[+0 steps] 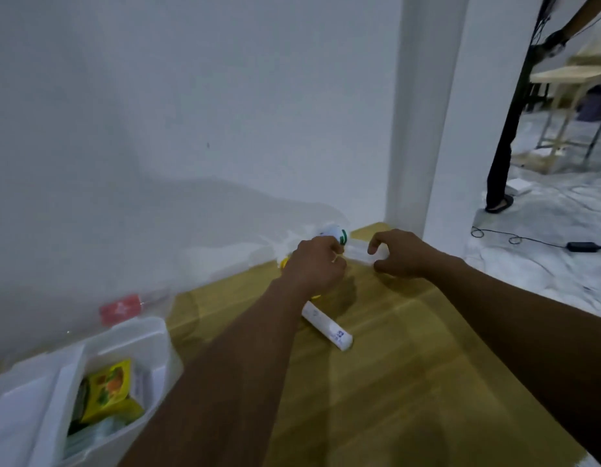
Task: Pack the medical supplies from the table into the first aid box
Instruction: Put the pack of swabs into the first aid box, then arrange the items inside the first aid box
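My left hand (314,264) is at the far end of the wooden table (393,365), its fingers curled round a white roll with a green band (332,232). Something yellow (283,262) peeks out from under that hand. My right hand (405,252) is just to the right, with thumb and forefinger curved round the end of a white wrapped pack (359,254). A white tube (327,326) lies loose on the table beside my left forearm. The first aid box (140,332), translucent white, stands open at the lower left with a yellow packet (107,389) inside.
A white wall runs along the table's far side, with a pillar (423,129) at the corner. The box's lid with a red label (120,308) leans against the wall. Right of the table, another person's leg (501,163), cables and a power adapter (580,246) are on the covered floor.
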{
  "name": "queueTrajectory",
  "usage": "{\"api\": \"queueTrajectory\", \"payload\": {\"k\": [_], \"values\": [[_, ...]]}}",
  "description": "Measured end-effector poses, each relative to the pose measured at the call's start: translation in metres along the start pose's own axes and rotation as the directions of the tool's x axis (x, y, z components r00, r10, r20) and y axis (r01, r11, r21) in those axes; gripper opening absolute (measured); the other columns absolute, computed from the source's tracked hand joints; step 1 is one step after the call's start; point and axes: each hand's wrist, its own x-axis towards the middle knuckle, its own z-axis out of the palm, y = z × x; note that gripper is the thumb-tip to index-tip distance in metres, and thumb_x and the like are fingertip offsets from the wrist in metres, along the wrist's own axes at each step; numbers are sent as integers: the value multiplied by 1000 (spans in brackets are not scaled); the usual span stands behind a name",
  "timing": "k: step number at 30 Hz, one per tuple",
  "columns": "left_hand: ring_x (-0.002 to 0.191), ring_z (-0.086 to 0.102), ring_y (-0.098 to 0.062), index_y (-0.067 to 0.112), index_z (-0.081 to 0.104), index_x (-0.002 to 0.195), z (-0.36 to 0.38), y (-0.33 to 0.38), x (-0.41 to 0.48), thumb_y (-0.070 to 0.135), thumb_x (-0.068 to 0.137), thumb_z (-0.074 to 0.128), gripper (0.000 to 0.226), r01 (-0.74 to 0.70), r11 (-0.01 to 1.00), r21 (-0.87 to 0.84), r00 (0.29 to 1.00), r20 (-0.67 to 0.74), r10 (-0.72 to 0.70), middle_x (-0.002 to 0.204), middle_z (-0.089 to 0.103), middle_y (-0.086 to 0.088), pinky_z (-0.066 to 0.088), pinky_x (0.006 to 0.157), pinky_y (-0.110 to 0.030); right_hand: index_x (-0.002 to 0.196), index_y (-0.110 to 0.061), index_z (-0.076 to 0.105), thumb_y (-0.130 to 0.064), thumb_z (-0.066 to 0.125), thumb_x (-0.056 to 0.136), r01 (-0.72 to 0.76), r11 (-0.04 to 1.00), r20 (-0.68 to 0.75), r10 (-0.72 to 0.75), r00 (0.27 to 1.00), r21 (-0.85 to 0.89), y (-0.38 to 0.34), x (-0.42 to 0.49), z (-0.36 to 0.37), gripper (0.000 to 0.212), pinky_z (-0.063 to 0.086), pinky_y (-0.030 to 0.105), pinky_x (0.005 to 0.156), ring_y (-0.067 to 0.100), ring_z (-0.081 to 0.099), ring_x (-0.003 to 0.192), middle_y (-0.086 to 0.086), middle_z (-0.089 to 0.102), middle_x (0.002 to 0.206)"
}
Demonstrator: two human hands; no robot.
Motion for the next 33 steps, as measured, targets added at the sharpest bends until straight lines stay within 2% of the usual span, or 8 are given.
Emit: {"api": "queueTrajectory", "payload": {"k": [4,10,14,18,22,27,30,33], "values": [[106,65,-25,17,72,112,12,-5,9,21,90,58,26,9,1000,-13,1000,17,-9,116,71,-7,52,90,-34,104,-21,62,-20,72,82,-30,1000,-23,30,999,-3,11,8,8,24,50,35,87,24,54,101,7,60,118],[106,65,-23,16,72,111,-10,-2,-17,18,89,58,26,-4,1000,-30,998,-57,2,117,70,-6,51,88,-30,98,-20,65,-24,75,79,14,1000,-32,-14,999,-1,0,-16,-8,22,46,32,85,19,51,98,4,60,116],[98,67,-21,20,72,109,-51,5,-52,21,89,57,25,-13,999,-31,994,-107,10,114,70,-5,56,86,-36,99,-21,67,-25,76,79,84,996,-44,-83,996,5,-36,-49,-35,22,44,29,83,20,53,99,2,57,113],[93,67,-20,21,71,106,-102,2,-100,24,89,58,21,-14,1000,-8,982,-186,12,106,72,-3,54,86,-33,97,-24,70,-28,79,77,186,982,-63,-183,981,45,-97,-80,-57,22,47,32,87,19,58,103,1,60,110],[92,69,-22,23,72,102,-157,-29,-159,27,88,59,19,78,997,-9,952,-297,-77,96,76,-1,54,88,-35,100,-22,72,-28,78,77,308,949,-62,-304,951,73,-176,-101,-57,25,46,31,86,18,57,103,2,60,110],[95,70,-20,27,73,99,-208,-94,-239,28,88,59,18,299,954,-32,863,-417,-285,82,72,9,51,90,-29,105,-22,70,-28,76,80,474,879,11,-475,880,51,-267,-115,-28,26,42,27,82,14,53,100,2,58,115],[108,65,-20,25,71,110,-215,-133,-277,28,91,59,23,409,912,-27,820,-428,-380,105,72,2,40,85,-23,105,-24,70,-28,75,81,524,852,117,-521,845,8,-301,-121,-5,26,45,29,82,15,52,100,0,56,115],[122,58,-23,19,63,128,-210,-161,-298,31,95,61,35,475,878,-59,789,-412,-455,134,63,-7,38,91,-26,105,-24,69,-28,75,81,556,825,234,-524,819,-98,-319,-123,14,25,42,28,79,16,50,99,-2,53,113]]}}
